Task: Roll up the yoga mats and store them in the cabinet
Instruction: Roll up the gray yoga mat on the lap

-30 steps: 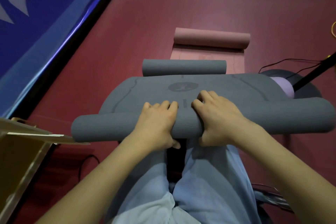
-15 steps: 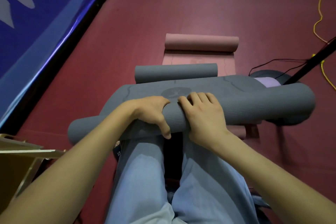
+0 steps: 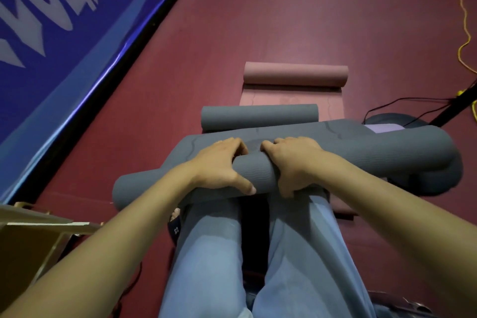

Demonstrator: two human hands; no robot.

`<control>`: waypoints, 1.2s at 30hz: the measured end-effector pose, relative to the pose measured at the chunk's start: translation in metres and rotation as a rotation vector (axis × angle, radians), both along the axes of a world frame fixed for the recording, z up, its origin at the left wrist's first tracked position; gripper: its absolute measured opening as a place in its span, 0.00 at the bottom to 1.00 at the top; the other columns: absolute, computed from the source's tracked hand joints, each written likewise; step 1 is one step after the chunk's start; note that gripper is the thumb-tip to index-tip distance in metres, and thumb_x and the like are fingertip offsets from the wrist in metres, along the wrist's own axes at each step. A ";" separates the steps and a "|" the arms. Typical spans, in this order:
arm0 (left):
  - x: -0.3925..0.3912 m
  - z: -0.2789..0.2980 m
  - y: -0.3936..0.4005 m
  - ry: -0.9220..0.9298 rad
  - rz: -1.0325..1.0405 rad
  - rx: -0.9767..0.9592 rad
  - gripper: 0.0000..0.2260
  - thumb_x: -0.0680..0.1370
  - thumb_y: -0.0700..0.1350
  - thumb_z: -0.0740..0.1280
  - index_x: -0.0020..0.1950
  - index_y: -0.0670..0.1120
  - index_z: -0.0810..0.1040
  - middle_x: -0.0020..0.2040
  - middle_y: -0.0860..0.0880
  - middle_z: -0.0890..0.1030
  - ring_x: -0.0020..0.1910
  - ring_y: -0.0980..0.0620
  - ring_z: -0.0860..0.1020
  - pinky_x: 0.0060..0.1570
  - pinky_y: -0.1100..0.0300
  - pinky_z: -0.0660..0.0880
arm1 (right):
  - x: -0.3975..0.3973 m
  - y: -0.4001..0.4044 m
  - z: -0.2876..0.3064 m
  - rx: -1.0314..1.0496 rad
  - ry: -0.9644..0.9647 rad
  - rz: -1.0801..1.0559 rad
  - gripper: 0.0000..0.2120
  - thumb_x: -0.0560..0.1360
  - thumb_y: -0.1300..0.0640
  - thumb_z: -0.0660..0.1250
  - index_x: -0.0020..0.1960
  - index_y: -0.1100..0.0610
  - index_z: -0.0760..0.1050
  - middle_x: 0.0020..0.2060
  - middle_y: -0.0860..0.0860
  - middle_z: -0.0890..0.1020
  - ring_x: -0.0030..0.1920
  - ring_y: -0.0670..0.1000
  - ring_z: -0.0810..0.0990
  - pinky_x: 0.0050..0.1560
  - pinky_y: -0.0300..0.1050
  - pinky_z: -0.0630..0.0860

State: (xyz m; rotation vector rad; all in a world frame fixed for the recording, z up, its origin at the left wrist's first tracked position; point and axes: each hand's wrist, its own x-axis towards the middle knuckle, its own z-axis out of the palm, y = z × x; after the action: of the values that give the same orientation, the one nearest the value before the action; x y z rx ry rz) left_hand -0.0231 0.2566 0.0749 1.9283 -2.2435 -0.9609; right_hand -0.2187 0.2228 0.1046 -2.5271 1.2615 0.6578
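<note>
A grey yoga mat (image 3: 374,152) lies across my knees, its near end wound into a thick roll. My left hand (image 3: 219,162) grips the roll left of its middle, fingers over the top and thumb on the near side. My right hand (image 3: 294,160) grips it just to the right in the same way. The mat's far end is curled into a smaller grey roll (image 3: 258,115) on the floor. Beyond it lies a pink mat (image 3: 294,75), partly rolled, with a flat stretch toward me.
The floor (image 3: 284,8) is dark red. A blue banner (image 3: 51,33) runs along the left. A wooden cabinet corner (image 3: 33,235) stands at lower left. At right are a purple object (image 3: 384,128) on a dark round base, black cables and a yellow cord (image 3: 464,41).
The roll has grown thicker and moved away from me along the mat. Both hands shifted forward over its top and took a fresh grip. The flat stretch of grey mat is shorter.
</note>
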 end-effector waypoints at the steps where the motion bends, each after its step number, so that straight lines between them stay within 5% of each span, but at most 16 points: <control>1: 0.004 -0.001 0.002 0.012 0.014 -0.033 0.34 0.55 0.71 0.73 0.55 0.56 0.75 0.53 0.59 0.78 0.52 0.55 0.76 0.53 0.51 0.75 | 0.002 -0.005 0.000 0.043 0.006 -0.014 0.41 0.58 0.48 0.81 0.65 0.50 0.65 0.58 0.51 0.77 0.58 0.56 0.78 0.46 0.48 0.72; 6: 0.008 0.013 0.001 -0.124 -0.076 -0.051 0.34 0.58 0.78 0.69 0.53 0.56 0.82 0.47 0.58 0.84 0.46 0.54 0.81 0.50 0.51 0.79 | 0.010 -0.020 0.004 0.174 0.041 -0.070 0.41 0.54 0.49 0.81 0.63 0.48 0.68 0.55 0.49 0.80 0.52 0.55 0.80 0.48 0.48 0.78; 9: -0.001 0.018 -0.003 -0.324 -0.131 -0.028 0.41 0.51 0.83 0.68 0.54 0.56 0.79 0.48 0.55 0.83 0.47 0.49 0.81 0.49 0.50 0.79 | 0.015 -0.026 0.006 0.255 0.030 -0.115 0.41 0.53 0.52 0.82 0.64 0.48 0.71 0.55 0.49 0.80 0.52 0.55 0.80 0.52 0.50 0.81; 13: -0.008 0.009 0.003 -0.445 -0.192 -0.054 0.45 0.52 0.77 0.76 0.57 0.50 0.71 0.52 0.51 0.81 0.48 0.46 0.80 0.43 0.52 0.73 | 0.015 -0.029 0.006 0.245 0.029 -0.131 0.39 0.53 0.51 0.82 0.62 0.49 0.72 0.54 0.49 0.80 0.51 0.54 0.80 0.47 0.48 0.80; 17: -0.009 0.009 -0.006 -0.477 -0.194 -0.027 0.44 0.54 0.75 0.78 0.57 0.49 0.69 0.51 0.50 0.81 0.48 0.45 0.79 0.42 0.52 0.71 | 0.011 -0.025 0.001 0.137 -0.020 -0.146 0.37 0.48 0.45 0.77 0.56 0.47 0.73 0.45 0.47 0.81 0.44 0.53 0.80 0.37 0.45 0.73; 25: -0.005 0.003 -0.016 -0.429 -0.158 -0.032 0.37 0.58 0.66 0.80 0.58 0.52 0.71 0.49 0.52 0.79 0.45 0.47 0.77 0.43 0.52 0.74 | 0.011 -0.020 0.000 0.082 -0.078 -0.174 0.33 0.46 0.46 0.75 0.51 0.47 0.74 0.41 0.47 0.80 0.41 0.53 0.79 0.36 0.45 0.72; 32: -0.008 0.006 -0.012 -0.400 -0.124 -0.007 0.33 0.58 0.60 0.80 0.58 0.52 0.72 0.48 0.52 0.79 0.45 0.48 0.77 0.46 0.49 0.78 | 0.010 -0.015 -0.002 0.080 -0.103 -0.188 0.29 0.48 0.46 0.75 0.49 0.47 0.75 0.43 0.47 0.81 0.43 0.52 0.79 0.39 0.45 0.77; 36: -0.011 0.006 0.003 -0.419 -0.129 -0.075 0.33 0.59 0.61 0.80 0.57 0.51 0.72 0.46 0.51 0.78 0.44 0.47 0.76 0.43 0.49 0.77 | 0.001 0.002 -0.007 -0.066 -0.133 -0.117 0.30 0.51 0.45 0.74 0.52 0.49 0.76 0.47 0.49 0.75 0.54 0.53 0.69 0.41 0.47 0.69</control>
State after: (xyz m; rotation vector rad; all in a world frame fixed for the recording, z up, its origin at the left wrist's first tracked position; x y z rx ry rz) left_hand -0.0340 0.2594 0.0810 2.1370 -2.6023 -0.5044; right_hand -0.2176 0.2247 0.0978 -2.4790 1.3911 0.4218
